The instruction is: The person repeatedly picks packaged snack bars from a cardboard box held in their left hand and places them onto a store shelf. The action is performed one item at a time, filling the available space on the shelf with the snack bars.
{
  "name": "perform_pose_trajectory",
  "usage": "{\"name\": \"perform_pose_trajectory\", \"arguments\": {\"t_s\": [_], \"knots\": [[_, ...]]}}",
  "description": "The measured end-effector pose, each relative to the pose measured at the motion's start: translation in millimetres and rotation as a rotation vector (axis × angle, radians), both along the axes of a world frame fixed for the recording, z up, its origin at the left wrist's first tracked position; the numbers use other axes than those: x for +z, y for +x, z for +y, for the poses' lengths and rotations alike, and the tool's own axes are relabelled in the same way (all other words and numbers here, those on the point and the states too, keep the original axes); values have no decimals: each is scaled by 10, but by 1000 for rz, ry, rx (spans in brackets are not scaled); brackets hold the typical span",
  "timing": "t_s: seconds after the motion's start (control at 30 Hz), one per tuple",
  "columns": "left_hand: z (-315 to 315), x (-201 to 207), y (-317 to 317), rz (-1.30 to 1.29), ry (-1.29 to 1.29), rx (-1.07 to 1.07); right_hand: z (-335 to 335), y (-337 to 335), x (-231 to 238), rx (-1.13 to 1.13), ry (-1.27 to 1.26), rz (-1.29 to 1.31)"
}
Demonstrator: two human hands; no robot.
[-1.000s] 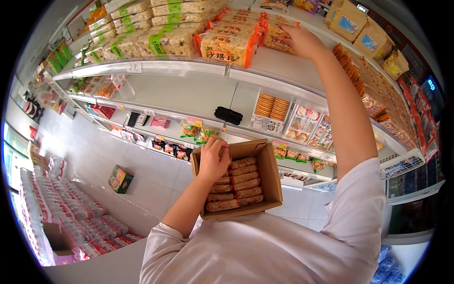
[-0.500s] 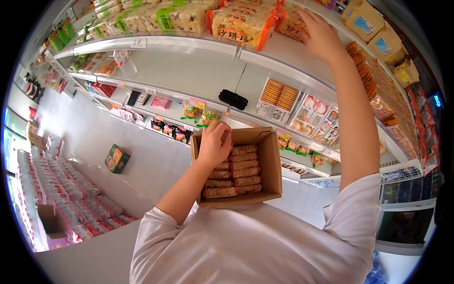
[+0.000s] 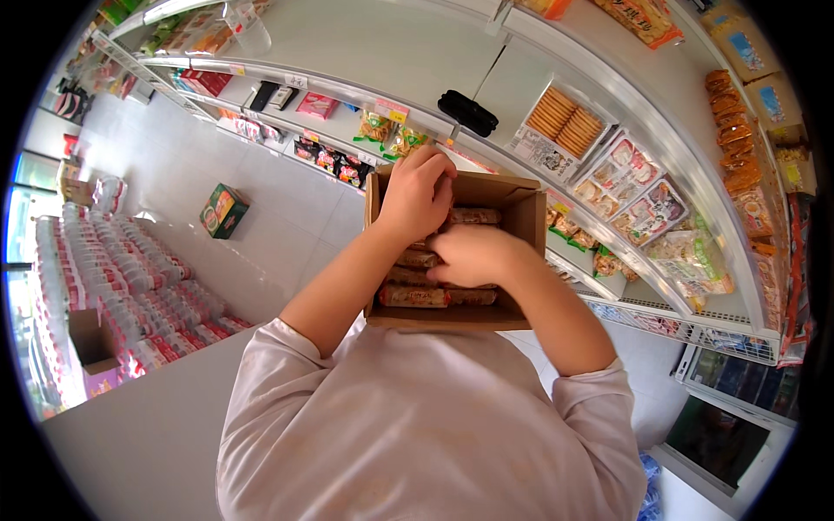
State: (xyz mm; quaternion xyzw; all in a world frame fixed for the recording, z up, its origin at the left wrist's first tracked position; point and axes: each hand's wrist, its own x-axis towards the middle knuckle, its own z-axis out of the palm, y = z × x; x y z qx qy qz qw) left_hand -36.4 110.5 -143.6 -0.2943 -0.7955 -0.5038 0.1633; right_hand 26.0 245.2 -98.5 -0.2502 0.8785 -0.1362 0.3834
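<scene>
An open cardboard box (image 3: 508, 213) rests against my front, holding rows of wrapped snack packets (image 3: 415, 297) in brownish-red film. My left hand (image 3: 419, 193) is closed over the box's far left edge. Down inside the box, my right hand (image 3: 476, 254) has its thumb and fingers bent around one of the packets near the middle. Its fingertips are partly hidden among the packets.
Beyond the box curve shelves with a tray of round biscuits (image 3: 566, 123), a black bundle (image 3: 467, 113) and a clear plastic jar (image 3: 248, 28). A green carton (image 3: 224, 211) stands on the floor, left of stacked bottle packs (image 3: 130, 286).
My right hand has come down from the bagged snacks on the upper shelf into the box. The view has tilted lower, and my left hand keeps its hold on the box.
</scene>
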Motion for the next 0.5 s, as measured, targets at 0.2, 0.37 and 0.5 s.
{"name": "perform_pose_trajectory", "arguments": {"t_s": [0.2, 0.37, 0.5], "knots": [[-54, -17, 49, -27, 4, -1, -335, 265, -520, 82, -110, -365], [-24, 27, 72, -21, 28, 17, -246, 281, -811, 109, -283, -327], [-45, 61, 68, -54, 103, -37, -193, 233, -750, 152, -203, -375]]}}
